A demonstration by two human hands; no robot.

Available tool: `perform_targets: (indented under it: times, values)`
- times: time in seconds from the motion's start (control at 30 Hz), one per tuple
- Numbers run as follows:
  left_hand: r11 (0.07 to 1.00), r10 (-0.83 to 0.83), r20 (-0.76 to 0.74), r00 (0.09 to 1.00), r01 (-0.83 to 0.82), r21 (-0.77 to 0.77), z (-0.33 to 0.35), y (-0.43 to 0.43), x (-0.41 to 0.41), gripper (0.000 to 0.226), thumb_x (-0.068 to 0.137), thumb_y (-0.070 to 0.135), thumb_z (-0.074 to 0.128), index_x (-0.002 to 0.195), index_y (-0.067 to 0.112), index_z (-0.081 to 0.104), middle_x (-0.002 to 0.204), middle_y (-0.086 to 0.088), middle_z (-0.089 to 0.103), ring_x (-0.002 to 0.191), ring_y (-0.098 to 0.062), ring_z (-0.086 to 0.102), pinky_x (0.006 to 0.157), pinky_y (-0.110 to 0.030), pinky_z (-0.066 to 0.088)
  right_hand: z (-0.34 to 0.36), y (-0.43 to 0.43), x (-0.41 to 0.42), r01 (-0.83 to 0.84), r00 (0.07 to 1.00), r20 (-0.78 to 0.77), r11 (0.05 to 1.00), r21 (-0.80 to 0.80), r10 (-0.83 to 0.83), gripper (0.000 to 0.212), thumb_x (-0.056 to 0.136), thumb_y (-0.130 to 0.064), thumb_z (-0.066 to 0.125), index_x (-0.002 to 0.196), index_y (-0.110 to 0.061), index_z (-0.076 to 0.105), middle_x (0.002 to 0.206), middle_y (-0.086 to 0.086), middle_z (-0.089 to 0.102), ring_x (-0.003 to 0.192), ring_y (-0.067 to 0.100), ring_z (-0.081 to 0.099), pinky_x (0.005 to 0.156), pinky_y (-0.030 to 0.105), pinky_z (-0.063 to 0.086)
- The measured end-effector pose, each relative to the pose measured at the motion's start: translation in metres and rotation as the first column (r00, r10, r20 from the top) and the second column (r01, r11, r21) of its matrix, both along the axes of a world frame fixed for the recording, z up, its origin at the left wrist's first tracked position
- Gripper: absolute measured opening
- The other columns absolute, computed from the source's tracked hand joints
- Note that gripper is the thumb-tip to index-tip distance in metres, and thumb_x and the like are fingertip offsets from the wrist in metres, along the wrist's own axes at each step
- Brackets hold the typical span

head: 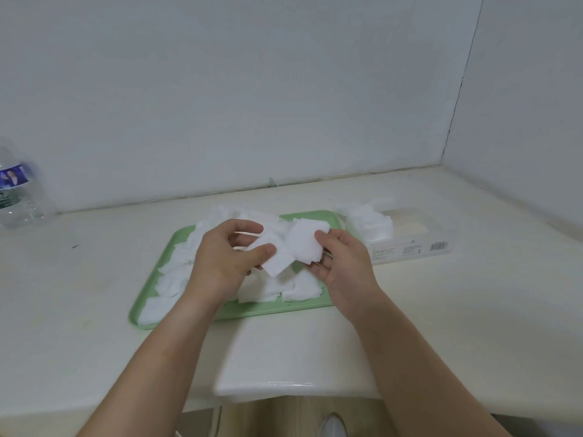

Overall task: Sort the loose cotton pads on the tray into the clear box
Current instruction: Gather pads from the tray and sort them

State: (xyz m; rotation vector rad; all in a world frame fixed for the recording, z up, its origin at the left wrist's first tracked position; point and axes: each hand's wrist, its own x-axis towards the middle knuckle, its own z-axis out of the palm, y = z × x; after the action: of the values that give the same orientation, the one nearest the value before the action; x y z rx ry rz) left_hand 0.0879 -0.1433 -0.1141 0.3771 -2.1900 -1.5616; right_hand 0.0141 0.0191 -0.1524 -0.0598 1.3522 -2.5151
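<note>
My left hand (pixel 227 257) is curled over the middle of the tray, thumb pressed onto the near corner of a single white cotton pad (pixel 278 259) and fingers bent round behind it, so the pad is pinched and lifted off the pile. My right hand (pixel 342 261) sits just beside it, palm turned up. It grips a small stack of pads (pixel 305 244) with the thumb on top and the fingers underneath. The single pad overlaps the lower left edge of that stack; the two touch.

Below both hands lies the green tray (pixel 246 312), set slantwise in the middle of the surface (pixel 94 294), a little nearer the far edge than the near one. Loose pads (pixel 175 274) cover most of it — a thick drift along its left side and far end, and a few flat squares near its front rim under my wrists. A strip of bare green shows along the near rim and at the far right corner.

Just past the tray's right end, toward the far right corner of the surface, stands the clear box (pixel 413 246), long and low, with a barcode label on its near wall. Its left end holds a heap of pads (pixel 372 225) rising above the rim; the right part looks unfilled.

At the far left edge — against the wall — stands a clear plastic water bottle (pixel 17 192) with a blue label.
</note>
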Motion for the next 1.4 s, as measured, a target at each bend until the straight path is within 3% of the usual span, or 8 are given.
perform_targets:
  times: [0.17,0.3,0.47,0.6,0.93,1.07,1.2,1.4]
  values:
    - [0.996,-0.082,-0.022,0.996,0.081,-0.043,0.011,-0.006,0.005,0.023,0.079,0.012,0.085,0.093,0.028,0.076,0.100,0.005,0.073,0.064,-0.009,0.056,0.058,-0.015,0.046,-0.003,-0.002,0.000,-0.007,1.000,-0.024,0.997,0.080,0.009,0.007,0.095,-0.008,0.064,0.089,-0.009,0.062,0.106,0.018,0.071,0.098,0.030,0.070,0.074,0.035,0.061]
    - [0.969,-0.243,-0.002,0.970,0.242,-0.048,0.017,0.006,-0.002,0.022,0.080,0.005,0.083,0.095,0.019,0.074,0.070,0.002,0.067,0.056,-0.008,0.047,0.056,-0.016,0.043,-0.002,-0.002,0.002,-0.078,0.994,-0.069,0.990,0.116,0.086,0.003,0.094,-0.008,0.064,0.092,-0.008,0.062,0.101,0.017,0.069,0.091,0.028,0.068,0.071,0.035,0.061]
    - [0.960,-0.271,0.021,0.962,0.271,-0.074,0.015,0.013,-0.014,0.021,0.080,0.003,0.082,0.095,0.014,0.073,0.073,-0.006,0.066,0.053,-0.006,0.047,0.054,-0.014,0.041,0.002,-0.001,0.004,-0.136,0.984,-0.092,0.981,0.140,0.150,0.018,0.093,-0.009,0.064,0.107,0.002,0.065,0.097,0.016,0.071,0.088,0.028,0.069,0.078,0.042,0.060]
    - [0.960,-0.243,0.015,0.970,0.243,-0.138,0.014,0.011,-0.017,0.023,0.080,0.006,0.083,0.095,0.020,0.073,0.083,-0.008,0.073,0.055,-0.005,0.051,0.055,-0.013,0.042,0.002,-0.001,0.003,-0.148,0.984,-0.083,0.980,0.133,0.160,0.002,0.095,-0.011,0.063,0.094,-0.010,0.064,0.092,0.011,0.072,0.085,0.026,0.070,0.074,0.039,0.059]
    - [0.948,-0.224,0.055,0.973,0.230,-0.221,0.014,0.010,-0.020,0.036,0.076,0.015,0.087,0.102,0.033,0.069,0.095,0.007,0.067,0.064,-0.010,0.058,0.060,-0.016,0.044,0.000,0.001,0.001,-0.170,0.977,-0.113,0.979,0.109,0.182,0.035,0.094,-0.009,0.059,0.061,-0.020,0.060,0.083,0.004,0.070,0.075,0.020,0.068,0.078,0.046,0.058]
    - [0.953,-0.193,0.049,0.980,0.199,-0.228,0.012,0.013,-0.021,0.056,0.073,0.019,0.090,0.117,0.037,0.062,0.106,0.009,0.061,0.071,-0.012,0.056,0.066,-0.025,0.048,-0.001,0.002,0.001,-0.176,0.970,-0.147,0.976,0.127,0.194,0.018,0.094,-0.009,0.053,0.087,-0.009,0.069,0.087,0.006,0.071,0.083,0.022,0.069,0.078,0.049,0.060]
    - [0.951,-0.246,0.129,0.961,0.265,-0.160,0.010,0.012,-0.022,0.060,0.077,0.020,0.087,0.129,0.031,0.059,0.115,0.010,0.067,0.095,-0.006,0.065,0.077,-0.017,0.050,-0.001,0.002,-0.001,-0.203,0.972,-0.097,0.973,0.113,0.214,0.031,0.098,-0.016,0.045,0.111,-0.005,0.071,0.107,0.015,0.074,0.103,0.036,0.069,0.079,0.045,0.057]
    - [0.960,-0.225,0.109,0.968,0.240,-0.147,0.019,0.018,-0.028,0.049,0.077,0.017,0.087,0.117,0.031,0.063,0.095,-0.002,0.065,0.073,-0.013,0.062,0.062,-0.018,0.046,0.012,0.008,-0.003,-0.186,0.944,-0.224,0.950,0.250,0.243,0.043,0.087,-0.036,0.069,0.114,-0.003,0.066,0.109,0.013,0.073,0.101,0.031,0.071,0.080,0.041,0.058]
